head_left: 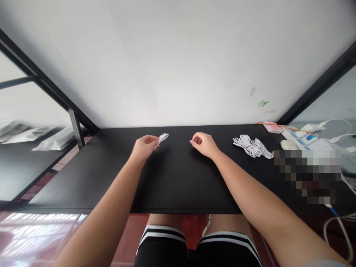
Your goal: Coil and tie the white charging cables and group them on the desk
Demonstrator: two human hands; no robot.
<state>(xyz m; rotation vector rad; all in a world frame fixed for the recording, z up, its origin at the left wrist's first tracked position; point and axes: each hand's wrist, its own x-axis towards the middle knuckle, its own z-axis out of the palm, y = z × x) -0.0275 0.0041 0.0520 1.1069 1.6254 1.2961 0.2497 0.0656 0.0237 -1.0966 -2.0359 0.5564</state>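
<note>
A small looped bundle of white cable [164, 137] sticks out from between the thumb and fingers of my left hand [146, 145], which is closed on it above the black tabletop [178, 185]. Part of the bundle is hidden by the fingers. To the right, my right hand [204, 143] is held over the table with its fingers curled and the thumb near the index finger. Whether anything small is pinched there cannot be made out. Farther right lies a larger pile of white cables [251, 147] with a dark tie around part of it, apart from my right hand.
At the right stand a white power strip [296, 137] with plugs, a pink-and-white item [272, 127] and a pale rounded object [288, 145]. A pixelated patch covers things nearer. Plastic bags [57, 139] lie on the left surface. A wall [178, 74] closes the back.
</note>
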